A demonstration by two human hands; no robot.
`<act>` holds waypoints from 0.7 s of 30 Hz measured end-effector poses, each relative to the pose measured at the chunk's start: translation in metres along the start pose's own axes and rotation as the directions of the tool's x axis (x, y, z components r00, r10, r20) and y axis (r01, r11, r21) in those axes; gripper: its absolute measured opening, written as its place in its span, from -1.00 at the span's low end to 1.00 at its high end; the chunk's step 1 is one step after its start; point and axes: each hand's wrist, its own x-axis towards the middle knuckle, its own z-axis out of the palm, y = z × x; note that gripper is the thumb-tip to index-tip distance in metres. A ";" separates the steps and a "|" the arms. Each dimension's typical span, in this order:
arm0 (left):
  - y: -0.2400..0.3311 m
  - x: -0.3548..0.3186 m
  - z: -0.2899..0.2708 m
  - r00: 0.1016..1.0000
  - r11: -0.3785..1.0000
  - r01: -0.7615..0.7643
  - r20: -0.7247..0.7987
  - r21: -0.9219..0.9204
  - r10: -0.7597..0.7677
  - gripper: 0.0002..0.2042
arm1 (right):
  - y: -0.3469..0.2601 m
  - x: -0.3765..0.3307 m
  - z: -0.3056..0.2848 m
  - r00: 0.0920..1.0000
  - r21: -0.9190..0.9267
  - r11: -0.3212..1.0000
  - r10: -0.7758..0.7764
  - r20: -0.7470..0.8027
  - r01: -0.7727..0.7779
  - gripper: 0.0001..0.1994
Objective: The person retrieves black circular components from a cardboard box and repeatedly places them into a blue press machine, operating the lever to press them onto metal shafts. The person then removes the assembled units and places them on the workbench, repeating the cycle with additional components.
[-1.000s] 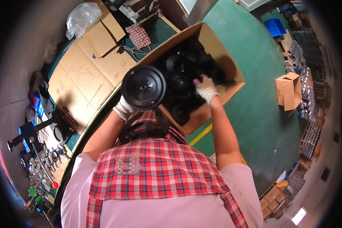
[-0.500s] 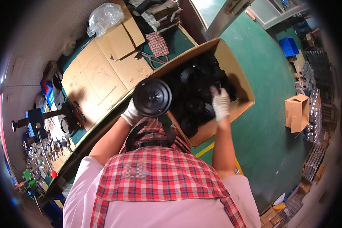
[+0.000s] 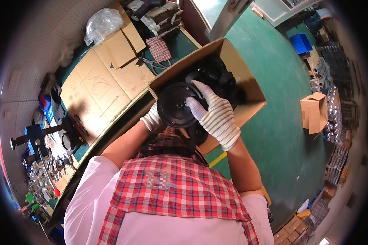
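A round black disc-shaped part [image 3: 172, 107] with a raised rim and small fittings at its middle is held over the near left side of a cardboard box [image 3: 246, 79]. My left hand [image 3: 152, 117], in a striped work glove, grips it from the left and below, with most fingers hidden behind it. My right hand [image 3: 219, 119], also gloved, is closed at the disc's right side. Its thumb tip lies near the disc's middle and a finger reaches the upper right rim. Several black round parts [image 3: 214, 77] lie heaped inside the box, partly covered by the disc and hand.
A workbench to the left bears flattened cardboard [image 3: 98, 81], a clear plastic bag [image 3: 103, 25], a checked cloth [image 3: 158, 49] and a lever fixture with a red knob [image 3: 56, 192]. An open carton [image 3: 313, 113] and a blue bin [image 3: 301, 43] stand at the right.
My right hand has come out of the box, back and left onto the disc. The disc in my left hand has shifted slightly right, nearer the box.
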 end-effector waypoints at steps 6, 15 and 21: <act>-0.060 -0.056 -0.037 0.990 0.984 0.130 -0.028 -0.120 -0.135 -0.52 | 0.102 0.045 -0.001 0.866 0.341 0.907 0.365 -0.342 -0.248 -0.56; -0.106 -0.150 -0.091 0.935 0.911 0.214 -0.195 -0.351 -0.295 -0.58 | 0.251 0.084 0.144 0.896 -0.562 0.718 0.433 -0.101 -0.411 -0.40; -0.093 -0.107 -0.085 0.973 0.487 0.132 0.019 -0.863 -0.231 -0.58 | 0.222 0.077 0.084 0.818 -0.023 0.822 0.564 -0.111 -0.570 -0.32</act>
